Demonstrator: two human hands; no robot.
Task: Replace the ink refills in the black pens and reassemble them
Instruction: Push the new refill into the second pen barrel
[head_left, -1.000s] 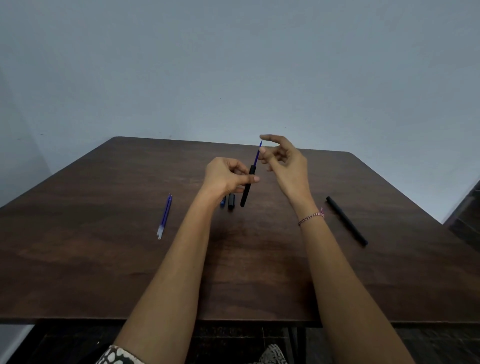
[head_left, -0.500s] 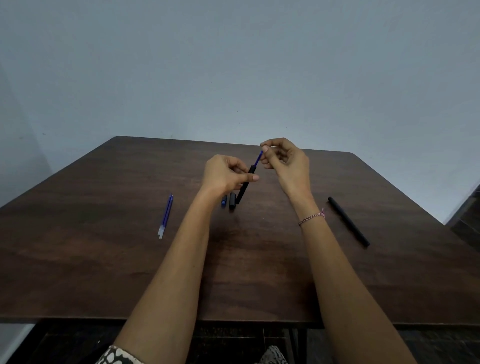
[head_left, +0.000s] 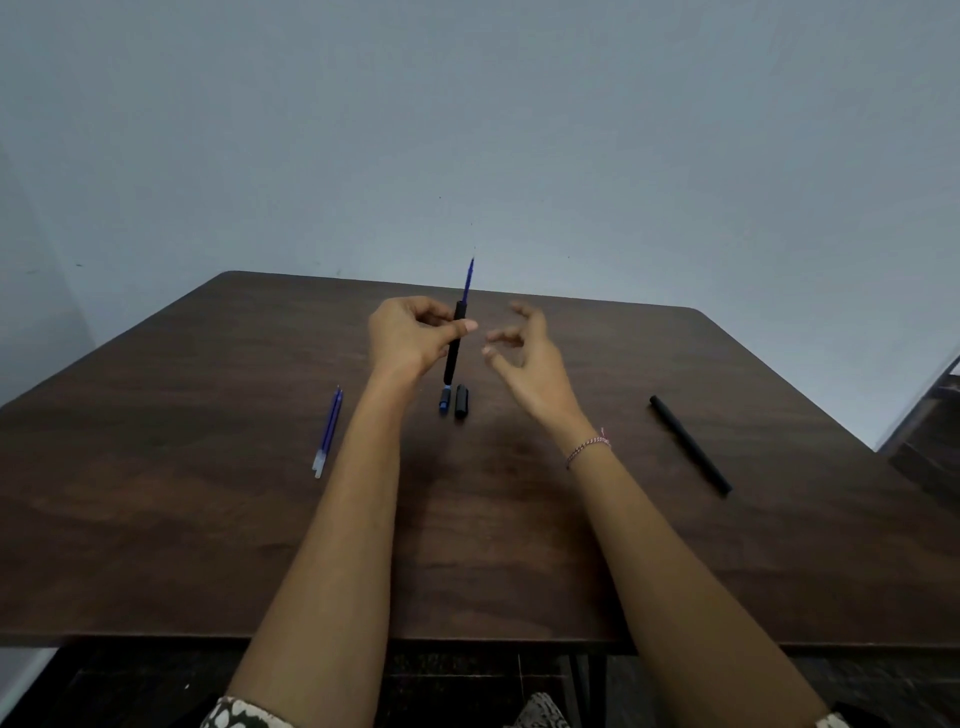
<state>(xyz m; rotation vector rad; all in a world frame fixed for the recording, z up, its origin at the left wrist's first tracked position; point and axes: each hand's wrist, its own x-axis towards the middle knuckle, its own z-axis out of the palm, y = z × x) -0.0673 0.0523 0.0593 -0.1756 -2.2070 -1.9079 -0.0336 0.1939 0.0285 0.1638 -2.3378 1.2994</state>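
Observation:
My left hand pinches a black pen barrel and holds it nearly upright above the table. A blue refill sticks out of the barrel's top end. My right hand hovers just right of the barrel with its fingers loosely spread and holds nothing. Below the barrel, a small blue-tipped pen part and a black cap piece lie side by side on the wood. A second black pen, assembled, lies at the right. Blue refills lie at the left.
The dark wooden table stands against a plain grey wall, its near edge just below my forearms. A dark piece of furniture shows beyond the table's right edge.
My right hand has let go of the refill's tip and drawn away to the right, fingers spreading. My left hand has turned the barrel more upright, so more refill shows above it.

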